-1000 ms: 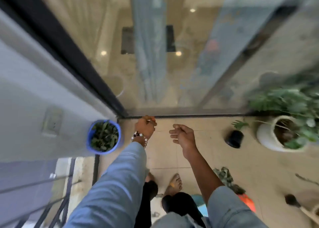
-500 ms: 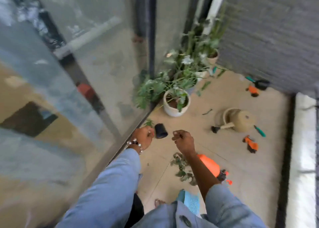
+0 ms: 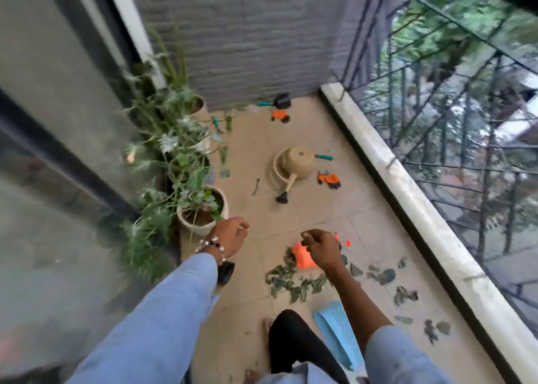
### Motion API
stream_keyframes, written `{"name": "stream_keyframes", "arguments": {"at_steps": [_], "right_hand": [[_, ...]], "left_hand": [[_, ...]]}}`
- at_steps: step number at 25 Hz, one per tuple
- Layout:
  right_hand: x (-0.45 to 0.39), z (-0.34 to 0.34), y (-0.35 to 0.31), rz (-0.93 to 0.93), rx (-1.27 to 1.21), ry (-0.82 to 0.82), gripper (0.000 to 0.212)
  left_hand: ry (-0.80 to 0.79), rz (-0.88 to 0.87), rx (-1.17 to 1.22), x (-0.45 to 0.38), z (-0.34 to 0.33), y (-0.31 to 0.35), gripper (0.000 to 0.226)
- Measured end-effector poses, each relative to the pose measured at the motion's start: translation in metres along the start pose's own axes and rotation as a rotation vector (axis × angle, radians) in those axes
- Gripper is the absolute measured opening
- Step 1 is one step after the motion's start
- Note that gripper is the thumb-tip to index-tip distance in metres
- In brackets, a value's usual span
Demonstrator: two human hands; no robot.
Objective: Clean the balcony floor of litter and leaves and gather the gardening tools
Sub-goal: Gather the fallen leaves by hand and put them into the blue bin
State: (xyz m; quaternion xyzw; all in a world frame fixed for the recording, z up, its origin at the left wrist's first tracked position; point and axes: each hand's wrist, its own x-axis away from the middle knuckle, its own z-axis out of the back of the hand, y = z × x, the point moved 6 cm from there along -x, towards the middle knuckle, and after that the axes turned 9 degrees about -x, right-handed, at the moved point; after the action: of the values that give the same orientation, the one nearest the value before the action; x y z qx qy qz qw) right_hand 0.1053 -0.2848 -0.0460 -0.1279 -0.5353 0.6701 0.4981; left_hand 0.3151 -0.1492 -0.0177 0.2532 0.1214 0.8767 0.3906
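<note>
The orange sprayer (image 3: 302, 257) on the floor is partly hidden behind the right hand (image 3: 321, 251), so only its body and nozzle tip show. A small black pot (image 3: 226, 271) is mostly covered by the left wrist and sleeve. Whether either hand pinches anything is too small to tell. The blue dustpan (image 3: 334, 330) near the legs disappears behind the right forearm. The glass door (image 3: 52, 180) on the left and the trees (image 3: 465, 63) beyond the railing (image 3: 454, 139) are smeared by motion blur
</note>
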Motion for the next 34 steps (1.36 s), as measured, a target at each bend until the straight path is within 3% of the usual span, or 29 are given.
{"name": "stream_keyframes", "arguments": {"at_steps": [4,7,12,17,25,29,34], "right_hand": [[-0.027,0.027,0.003,-0.058,-0.03,0.141,0.023],[-0.057,0.038,0.006,-0.115,-0.04,0.222,0.025],[-0.099,0.049,0.009,-0.211,0.012,0.25,0.025],[-0.115,0.056,0.031,-0.34,-0.121,0.34,0.024],[-0.133,0.08,0.063,-0.694,-0.405,0.823,0.02],[-0.135,0.047,0.051,-0.87,-0.586,1.09,0.025],[-0.141,-0.005,0.007,-0.976,-0.844,1.266,0.017]], "left_hand": [[-0.066,-0.125,-0.027,-0.067,0.003,0.046,0.021],[-0.125,-0.118,-0.018,-0.114,-0.014,0.069,0.022],[-0.241,-0.153,-0.022,-0.165,-0.032,0.093,0.022],[-0.347,-0.24,-0.12,-0.217,-0.034,0.124,0.022],[-0.586,-0.628,-0.397,-0.337,-0.069,0.215,0.021],[-0.712,-0.793,-0.468,-0.38,-0.064,0.255,0.024],[-0.78,-0.965,-0.636,-0.402,-0.07,0.275,0.022]]}}
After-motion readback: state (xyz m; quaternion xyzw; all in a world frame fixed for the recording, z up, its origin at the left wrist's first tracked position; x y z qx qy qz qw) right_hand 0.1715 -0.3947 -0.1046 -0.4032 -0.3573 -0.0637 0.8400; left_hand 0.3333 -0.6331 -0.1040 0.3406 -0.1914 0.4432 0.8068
